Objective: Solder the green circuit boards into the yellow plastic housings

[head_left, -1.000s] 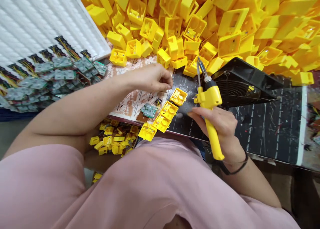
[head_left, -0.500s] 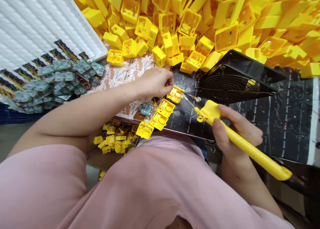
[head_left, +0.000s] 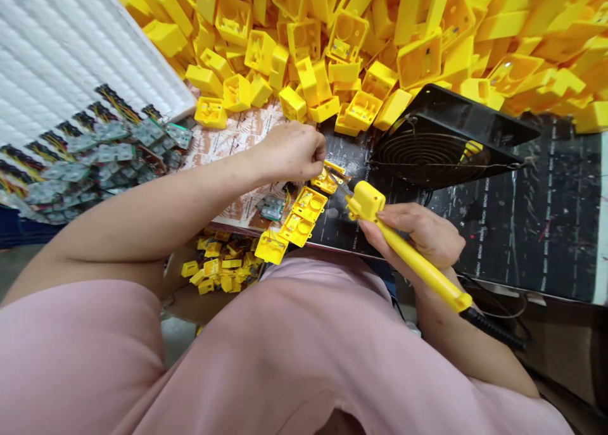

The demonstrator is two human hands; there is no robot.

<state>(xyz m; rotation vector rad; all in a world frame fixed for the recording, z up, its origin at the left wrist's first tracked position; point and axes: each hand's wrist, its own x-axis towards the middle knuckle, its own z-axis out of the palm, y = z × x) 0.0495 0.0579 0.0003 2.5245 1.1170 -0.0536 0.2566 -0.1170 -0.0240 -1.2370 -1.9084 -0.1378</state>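
My right hand is wrapped round the yellow handle of a soldering iron, whose tip points left into an open yellow housing. Beside that housing is my left hand, its fingers pinched together; whatever they hold is too small to make out. More open housings form a diagonal row down to the table's front edge, with thin wires in them. Left of the row lies a small green circuit board.
A large heap of yellow housings covers the back. A black fan stands right of centre. White foam and piled circuit boards are at the left. Small yellow parts sit below the table edge.
My right hand has moved left with the soldering iron, bringing its tip in over the top housing. My left hand stays pinched beside it. The whole view has shifted slightly.
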